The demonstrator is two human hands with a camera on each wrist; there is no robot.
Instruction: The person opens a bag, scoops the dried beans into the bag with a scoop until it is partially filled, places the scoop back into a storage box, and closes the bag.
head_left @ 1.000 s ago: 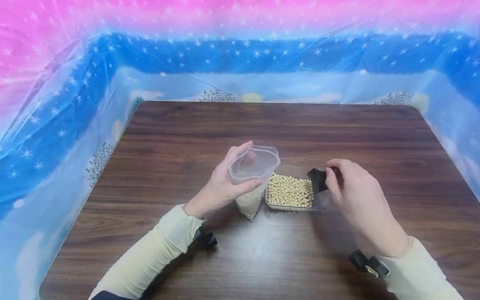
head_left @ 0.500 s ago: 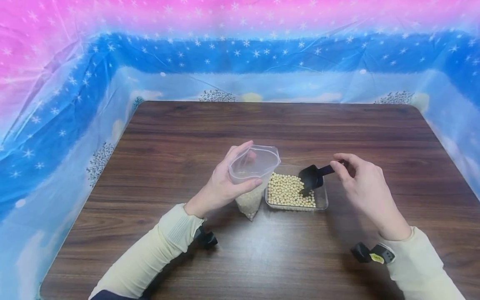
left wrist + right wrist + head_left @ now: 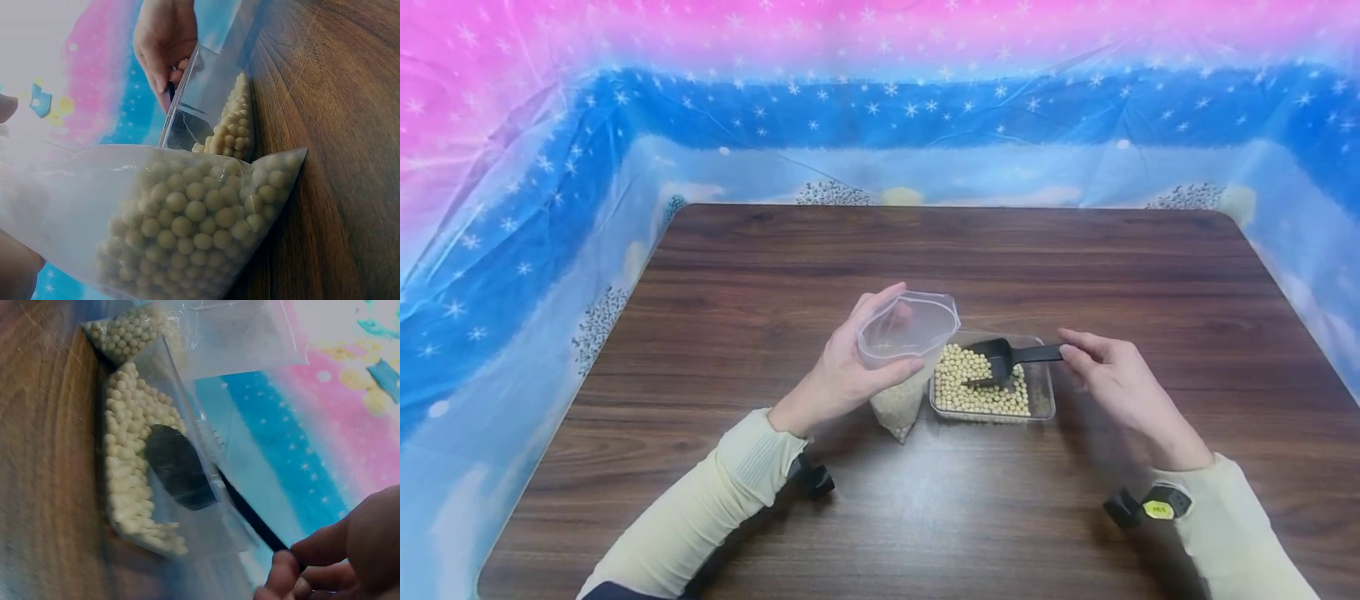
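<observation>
My left hand (image 3: 844, 360) grips a clear plastic bag (image 3: 901, 407) by its upper part, its mouth spread wide and facing up. Pale round soybeans (image 3: 181, 219) fill the lower part of the bag, whose bottom corner reaches the table. My right hand (image 3: 1127, 387) pinches the handle end of a black scoop (image 3: 1000, 362). The scoop's head lies among the loose soybeans (image 3: 955, 383) inside a clear rectangular container (image 3: 1042, 403), right beside the bag. In the right wrist view, the scoop's handle (image 3: 253, 519) passes over the container's rim.
A dark wood-grain table (image 3: 775, 267) carries everything. Behind and to the sides hangs a pink and blue cloth (image 3: 880, 108) with snowflakes. A black camera sits on each wrist, low over the table.
My right hand has tipped the scoop from steep to flatter and pushed it leftward into the soybeans. The left hand and bag have stayed in place.
</observation>
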